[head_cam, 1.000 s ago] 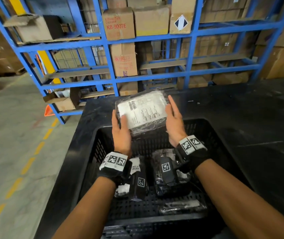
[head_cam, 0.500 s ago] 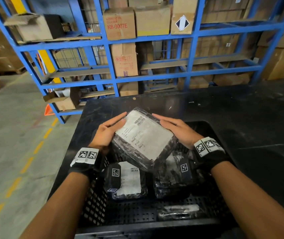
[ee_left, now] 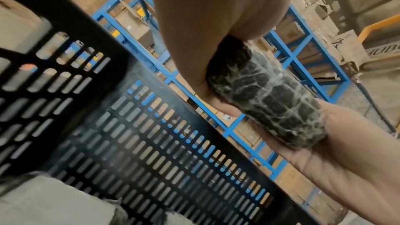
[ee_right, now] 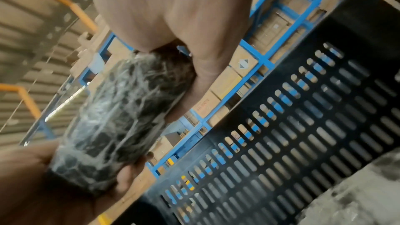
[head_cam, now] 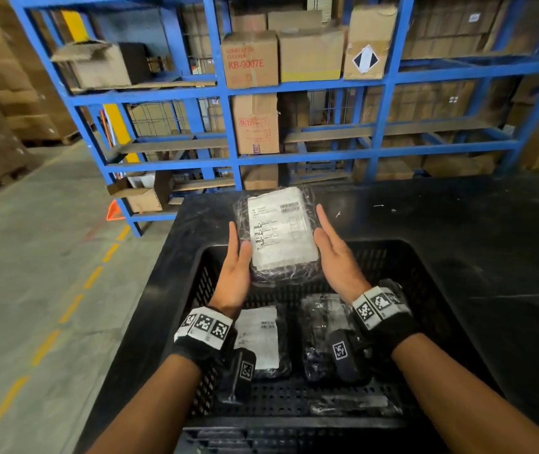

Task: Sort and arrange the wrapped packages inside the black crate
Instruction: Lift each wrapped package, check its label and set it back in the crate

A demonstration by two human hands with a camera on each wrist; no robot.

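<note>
Both hands hold one wrapped package (head_cam: 281, 232) between them, raised above the far end of the black crate (head_cam: 425, 267), label face toward the camera.

Left hand (head_cam: 236, 267): pressed against the package's left edge, thumb on the front by the label, fingers behind. Left wrist view shows the grip wrapped around the dark film-covered side (ee_left: 268, 95).

Right hand (head_cam: 333, 253): on the right edge, fingers extended upward along it. In the right wrist view, the thumb and fingers clamp the package (ee_right: 116, 119).

The package is off the crate floor and touches nothing but the hands.

Inside the crate: a labelled package (head_cam: 261, 339) lies flat at the left, a dark wrapped one (head_cam: 320, 326) beside it at the right, and a thin flat one (head_cam: 353, 403) near the front wall.

The crate sits on a black surface (head_cam: 474, 224), with a blue rack (head_cam: 294, 86) of cardboard boxes behind.
</note>
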